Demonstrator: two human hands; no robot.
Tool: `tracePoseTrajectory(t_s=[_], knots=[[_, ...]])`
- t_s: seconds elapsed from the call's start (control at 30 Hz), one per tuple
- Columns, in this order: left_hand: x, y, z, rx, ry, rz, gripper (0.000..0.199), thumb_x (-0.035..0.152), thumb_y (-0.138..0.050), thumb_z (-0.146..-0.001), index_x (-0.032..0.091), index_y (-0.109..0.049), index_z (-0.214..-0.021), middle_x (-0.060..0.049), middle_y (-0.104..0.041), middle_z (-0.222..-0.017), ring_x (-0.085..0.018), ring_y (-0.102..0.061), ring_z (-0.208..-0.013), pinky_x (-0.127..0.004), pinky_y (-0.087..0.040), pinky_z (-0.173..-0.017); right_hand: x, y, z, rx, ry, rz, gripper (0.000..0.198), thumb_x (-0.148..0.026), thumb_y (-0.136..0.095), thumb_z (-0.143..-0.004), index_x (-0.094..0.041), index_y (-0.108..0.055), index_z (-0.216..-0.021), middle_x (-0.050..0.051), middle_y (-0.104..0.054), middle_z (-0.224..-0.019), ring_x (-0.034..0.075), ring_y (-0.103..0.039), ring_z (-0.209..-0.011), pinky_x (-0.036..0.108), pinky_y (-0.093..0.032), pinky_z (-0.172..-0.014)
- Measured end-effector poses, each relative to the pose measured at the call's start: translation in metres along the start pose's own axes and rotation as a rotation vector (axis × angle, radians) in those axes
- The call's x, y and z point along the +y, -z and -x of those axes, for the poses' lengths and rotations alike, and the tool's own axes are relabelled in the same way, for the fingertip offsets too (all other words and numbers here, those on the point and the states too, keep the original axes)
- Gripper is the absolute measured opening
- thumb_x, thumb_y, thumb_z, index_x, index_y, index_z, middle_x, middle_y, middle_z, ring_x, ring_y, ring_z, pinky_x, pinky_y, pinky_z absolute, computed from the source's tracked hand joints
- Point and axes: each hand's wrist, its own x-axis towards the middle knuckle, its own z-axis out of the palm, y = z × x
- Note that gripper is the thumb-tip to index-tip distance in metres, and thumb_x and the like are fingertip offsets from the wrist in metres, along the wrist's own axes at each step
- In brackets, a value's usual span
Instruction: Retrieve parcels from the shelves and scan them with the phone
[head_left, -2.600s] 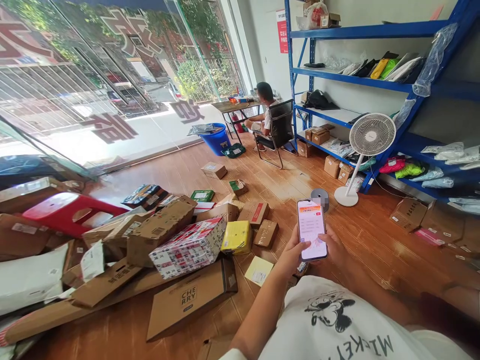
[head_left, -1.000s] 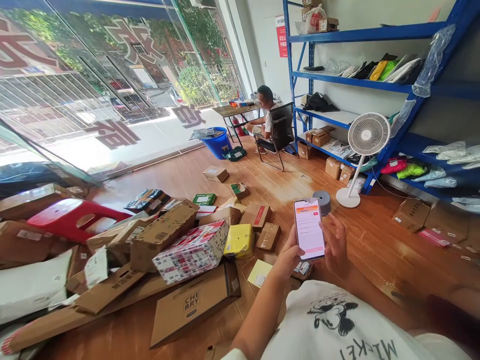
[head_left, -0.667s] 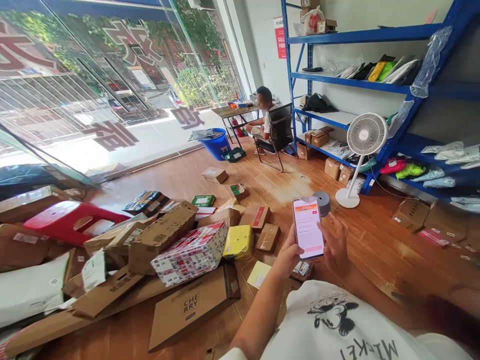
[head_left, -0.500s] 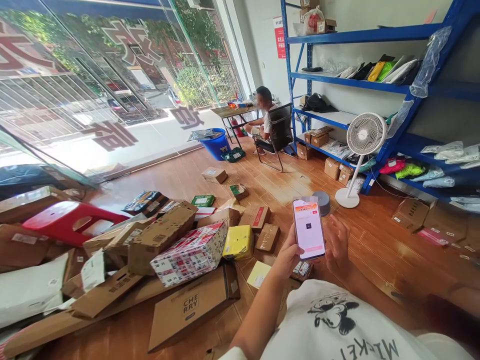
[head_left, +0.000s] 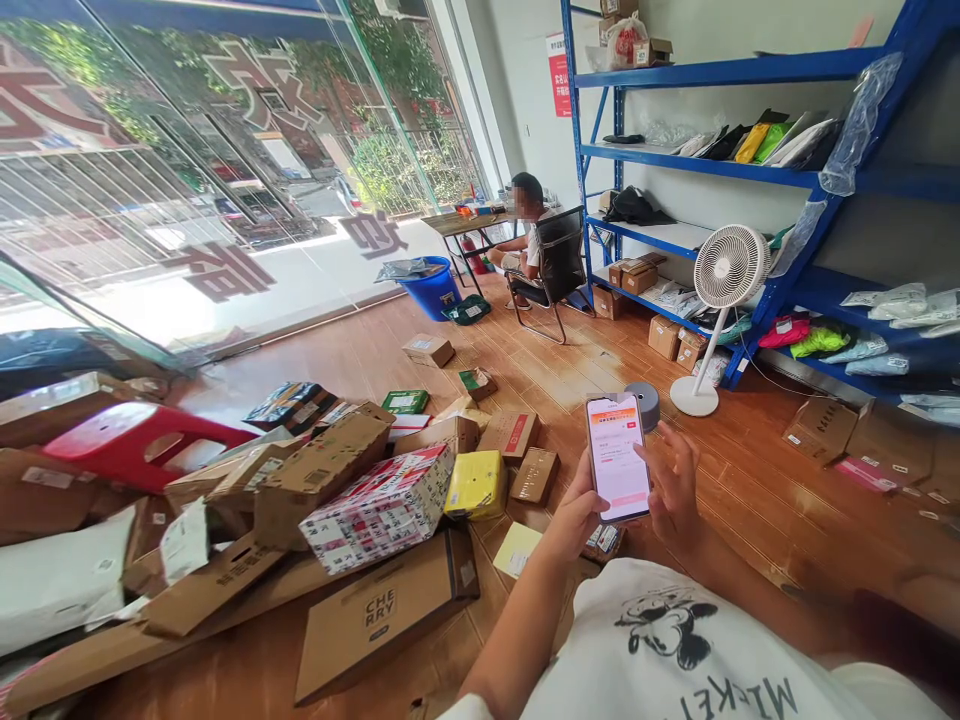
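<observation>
A smartphone (head_left: 619, 475) with a lit pink and white screen is held upright in front of my body. My left hand (head_left: 576, 500) grips it from its left side, the thumb lying over the lower left corner of the screen. Beside the phone's right edge is my right hand (head_left: 673, 485), its fingers apart and holding nothing. One of its fingers reaches to the screen's right side; whether it touches the glass I cannot tell. Below the phone, a small parcel (head_left: 602, 542) on the floor is partly hidden by my left arm.
Cardboard boxes (head_left: 322, 470), a yellow parcel (head_left: 476, 484) and a red stool (head_left: 142, 440) crowd the floor at left. A white fan (head_left: 731, 268) stands before blue shelves (head_left: 720, 70). Farther back, a person (head_left: 529, 225) sits at a table, near a blue bin (head_left: 431, 292).
The phone's screen has gone from a nearly blank page with a dark square to one with lines of text. My right hand's finger has moved left, closer to the screen.
</observation>
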Motion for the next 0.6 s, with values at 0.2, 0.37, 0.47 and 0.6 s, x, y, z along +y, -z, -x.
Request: tracePoseTrajectory(t_s=[0.2, 0.37, 0.47, 0.6], knots=[[0.003, -0.004, 0.003, -0.004, 0.069, -0.025, 0.113, 0.004, -0.054, -0.064, 0.044, -0.010, -0.160, -0.001, -0.046, -0.156, -0.032, -0.057, -0.128, -0.043, -0.061, -0.088, -0.004, 0.007, -0.016, -0.036, -0.025, -0.010, 0.059, -0.060, -0.020, -0.102, -0.036, -0.047, -0.149, 0.010, -0.030, -0.155, 0.039, -0.034, -0.137, 0.065, -0.032, -0.108], [0.002, -0.004, 0.004, -0.002, 0.053, -0.025, 0.112, 0.004, -0.054, -0.064, 0.043, -0.011, -0.160, -0.001, -0.044, -0.158, -0.032, -0.055, -0.130, -0.041, -0.062, -0.087, -0.005, 0.011, -0.024, 0.011, -0.033, 0.010, 0.060, -0.060, -0.019, -0.102, -0.035, -0.050, -0.146, 0.010, -0.026, -0.159, 0.041, -0.030, -0.139, 0.068, -0.028, -0.109], [0.000, -0.004, 0.005, -0.023, 0.031, -0.017, 0.110, 0.004, -0.053, -0.065, 0.042, -0.015, -0.160, 0.000, -0.046, -0.157, -0.032, -0.053, -0.132, -0.040, -0.061, -0.090, -0.004, 0.012, -0.023, 0.009, -0.027, 0.012, 0.060, -0.061, -0.019, -0.102, -0.035, -0.056, -0.141, 0.008, -0.026, -0.160, 0.041, -0.029, -0.141, 0.069, -0.027, -0.111], [0.000, -0.005, 0.005, -0.033, 0.025, -0.013, 0.108, 0.003, -0.053, -0.064, 0.042, -0.021, -0.159, 0.001, -0.049, -0.154, -0.032, -0.051, -0.135, -0.042, -0.059, -0.094, -0.003, 0.012, -0.021, -0.010, -0.044, 0.009, 0.061, -0.062, -0.020, -0.101, -0.034, -0.058, -0.140, 0.009, -0.029, -0.158, 0.041, -0.031, -0.140, 0.068, -0.028, -0.111]])
